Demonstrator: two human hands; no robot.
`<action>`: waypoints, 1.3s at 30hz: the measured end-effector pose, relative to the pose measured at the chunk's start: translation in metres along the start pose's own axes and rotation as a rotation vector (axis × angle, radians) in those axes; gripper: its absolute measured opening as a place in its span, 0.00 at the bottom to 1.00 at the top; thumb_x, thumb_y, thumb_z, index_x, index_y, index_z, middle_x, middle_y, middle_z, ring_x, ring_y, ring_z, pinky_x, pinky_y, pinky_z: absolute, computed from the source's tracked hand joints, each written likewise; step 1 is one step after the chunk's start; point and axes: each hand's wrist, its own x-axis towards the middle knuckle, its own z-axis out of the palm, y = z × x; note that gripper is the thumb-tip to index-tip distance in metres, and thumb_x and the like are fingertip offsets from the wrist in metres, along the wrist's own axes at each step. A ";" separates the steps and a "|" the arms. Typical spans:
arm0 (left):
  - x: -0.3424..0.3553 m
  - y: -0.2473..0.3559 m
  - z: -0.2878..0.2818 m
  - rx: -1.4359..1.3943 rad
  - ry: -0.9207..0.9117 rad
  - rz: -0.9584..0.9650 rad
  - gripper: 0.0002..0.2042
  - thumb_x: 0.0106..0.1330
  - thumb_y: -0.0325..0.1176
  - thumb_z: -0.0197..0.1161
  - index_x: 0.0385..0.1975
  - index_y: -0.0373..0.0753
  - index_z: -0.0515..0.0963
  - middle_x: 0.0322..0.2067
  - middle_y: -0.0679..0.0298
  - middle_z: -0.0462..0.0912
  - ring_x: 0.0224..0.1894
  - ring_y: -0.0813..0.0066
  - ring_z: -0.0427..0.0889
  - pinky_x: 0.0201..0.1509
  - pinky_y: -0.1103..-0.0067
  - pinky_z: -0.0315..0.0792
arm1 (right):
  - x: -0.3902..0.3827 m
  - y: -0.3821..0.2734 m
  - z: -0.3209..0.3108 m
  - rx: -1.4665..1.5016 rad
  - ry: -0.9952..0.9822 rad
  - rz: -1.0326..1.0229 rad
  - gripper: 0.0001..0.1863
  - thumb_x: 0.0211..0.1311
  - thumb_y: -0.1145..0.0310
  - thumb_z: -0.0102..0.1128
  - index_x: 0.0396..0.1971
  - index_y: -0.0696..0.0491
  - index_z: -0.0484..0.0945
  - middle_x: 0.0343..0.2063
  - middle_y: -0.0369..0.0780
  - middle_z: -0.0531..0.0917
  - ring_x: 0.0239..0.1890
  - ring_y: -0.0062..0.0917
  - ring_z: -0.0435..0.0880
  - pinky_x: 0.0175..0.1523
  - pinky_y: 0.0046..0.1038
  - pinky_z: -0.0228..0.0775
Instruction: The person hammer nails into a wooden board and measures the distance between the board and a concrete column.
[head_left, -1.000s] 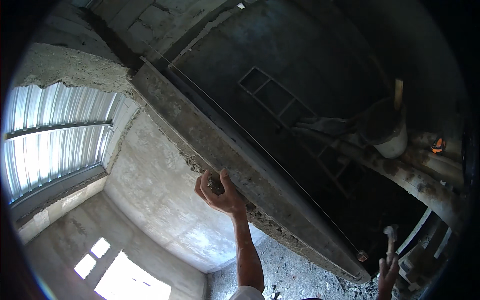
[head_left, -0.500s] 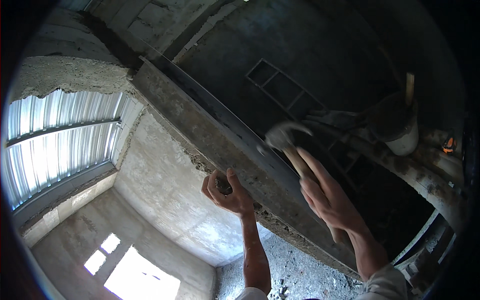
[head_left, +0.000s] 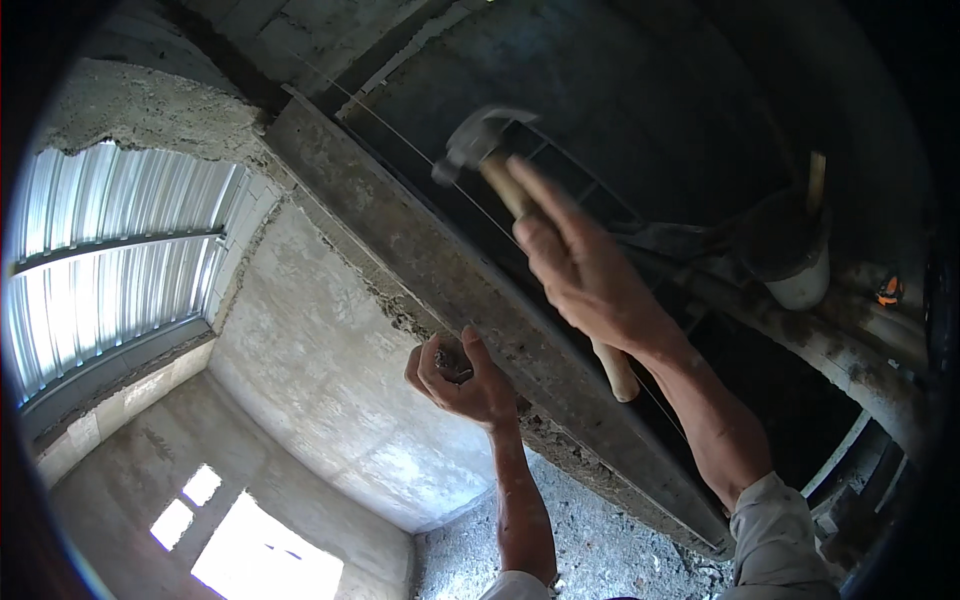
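A long grey board [head_left: 440,270] runs diagonally along the wall top, crumbled mortar [head_left: 400,318] apparently clinging beneath.

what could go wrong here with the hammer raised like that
The left hand pinches a small dark piece against the edge of the board, so a swing of the hammer in the right hand might land on the fingers. The thin taut string runs close beside the hammer head and could be caught or knocked. Crumbly mortar under the board may shed grit toward the face.
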 end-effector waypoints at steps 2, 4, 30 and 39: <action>0.001 0.000 0.002 -0.023 0.013 0.017 0.14 0.61 0.33 0.70 0.41 0.36 0.75 0.44 0.61 0.68 0.34 0.78 0.72 0.30 0.81 0.69 | 0.000 -0.005 -0.001 -0.014 0.249 -0.026 0.28 0.75 0.63 0.46 0.69 0.55 0.56 0.43 0.50 0.82 0.41 0.30 0.83 0.48 0.33 0.73; -0.003 0.001 0.005 -0.040 -0.008 0.017 0.14 0.60 0.34 0.71 0.41 0.36 0.75 0.44 0.61 0.68 0.35 0.77 0.71 0.30 0.81 0.68 | 0.002 -0.002 0.005 -0.029 0.232 0.051 0.28 0.76 0.64 0.44 0.71 0.54 0.53 0.24 0.31 0.67 0.24 0.11 0.66 0.31 0.18 0.67; 0.086 -0.040 -0.012 0.099 -0.083 0.747 0.14 0.64 0.41 0.68 0.39 0.37 0.82 0.42 0.60 0.78 0.33 0.71 0.81 0.28 0.80 0.77 | -0.377 -0.071 -0.084 -0.262 0.358 0.926 0.34 0.65 0.61 0.63 0.66 0.60 0.60 0.56 0.43 0.71 0.49 0.19 0.74 0.50 0.23 0.71; 0.131 -0.079 0.017 0.147 -0.484 1.282 0.08 0.69 0.30 0.59 0.36 0.38 0.86 0.42 0.58 0.87 0.42 0.62 0.86 0.40 0.72 0.82 | -0.472 -0.029 -0.040 -0.520 -0.122 1.047 0.29 0.63 0.66 0.62 0.64 0.48 0.67 0.31 0.46 0.83 0.28 0.35 0.84 0.35 0.34 0.74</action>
